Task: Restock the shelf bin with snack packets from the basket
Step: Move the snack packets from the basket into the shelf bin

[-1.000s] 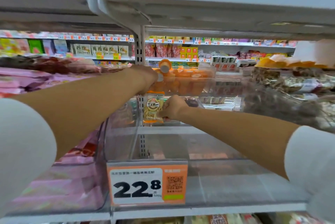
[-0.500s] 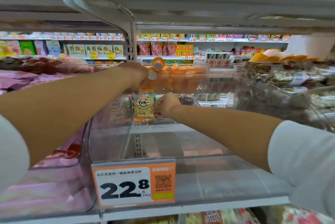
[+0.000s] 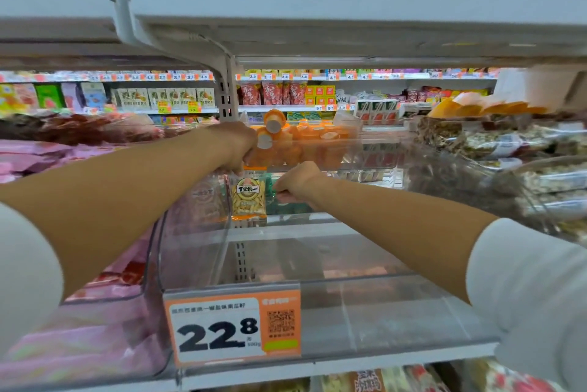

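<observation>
L grip (image 3: 236,147) prob. pinches snack packet (image 3: 248,199) top; R grip (image 3: 298,183) beside.

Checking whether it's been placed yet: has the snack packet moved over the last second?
No, not noticeably. The snack packet still stands by the shelf upright, above the price tag.

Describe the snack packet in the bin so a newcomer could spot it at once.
Find the clear shelf bin behind the orange 22.8 price tag. At its back left, below the left hand and beside the right hand, a snack packet is upright. Unlike the orange cups behind, it is clear-fronted, showing yellow contents under a round label.
</observation>
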Action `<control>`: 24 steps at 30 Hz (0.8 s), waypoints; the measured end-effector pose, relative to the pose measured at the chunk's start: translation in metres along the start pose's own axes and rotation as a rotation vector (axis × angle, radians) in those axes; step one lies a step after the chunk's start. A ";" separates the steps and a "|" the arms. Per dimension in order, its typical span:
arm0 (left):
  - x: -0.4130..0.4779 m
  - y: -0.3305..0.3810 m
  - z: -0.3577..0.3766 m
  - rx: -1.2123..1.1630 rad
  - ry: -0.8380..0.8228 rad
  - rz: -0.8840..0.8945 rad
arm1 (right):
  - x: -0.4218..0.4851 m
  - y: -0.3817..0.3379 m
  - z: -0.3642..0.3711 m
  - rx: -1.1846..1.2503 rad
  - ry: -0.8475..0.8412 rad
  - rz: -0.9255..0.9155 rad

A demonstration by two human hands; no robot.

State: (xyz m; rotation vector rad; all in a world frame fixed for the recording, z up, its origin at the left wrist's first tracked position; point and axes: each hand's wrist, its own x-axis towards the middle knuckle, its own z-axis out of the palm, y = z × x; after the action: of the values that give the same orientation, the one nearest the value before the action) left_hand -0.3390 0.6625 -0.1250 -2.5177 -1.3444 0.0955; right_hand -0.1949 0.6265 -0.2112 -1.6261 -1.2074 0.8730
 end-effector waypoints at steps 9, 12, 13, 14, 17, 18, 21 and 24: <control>-0.025 0.016 -0.016 -0.153 0.026 -0.023 | -0.037 -0.030 -0.021 -0.070 0.033 0.084; -0.052 0.041 -0.030 -0.472 0.101 -0.040 | -0.082 -0.049 -0.050 -0.037 0.070 -0.038; -0.063 0.052 -0.034 -0.637 0.147 -0.063 | -0.100 -0.053 -0.060 -0.059 0.109 -0.077; -0.073 0.064 -0.036 -0.820 0.179 -0.095 | -0.121 -0.054 -0.069 -0.090 0.163 -0.108; -0.111 0.103 -0.040 -1.209 0.181 -0.153 | -0.182 -0.045 -0.094 -0.074 0.347 -0.192; -0.124 0.119 -0.040 -1.277 0.152 -0.149 | -0.201 -0.039 -0.100 -0.037 0.396 -0.222; -0.162 0.173 -0.043 -1.403 0.156 -0.083 | -0.257 -0.022 -0.115 -0.043 0.476 -0.250; -0.189 0.227 -0.041 -1.565 0.068 -0.079 | -0.302 0.009 -0.125 -0.038 0.499 -0.210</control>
State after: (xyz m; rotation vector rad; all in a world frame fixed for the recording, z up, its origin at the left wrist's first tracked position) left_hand -0.2553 0.3784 -0.1634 -3.3930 -1.8344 -1.6263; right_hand -0.1606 0.3040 -0.1697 -1.5865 -1.0158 0.2858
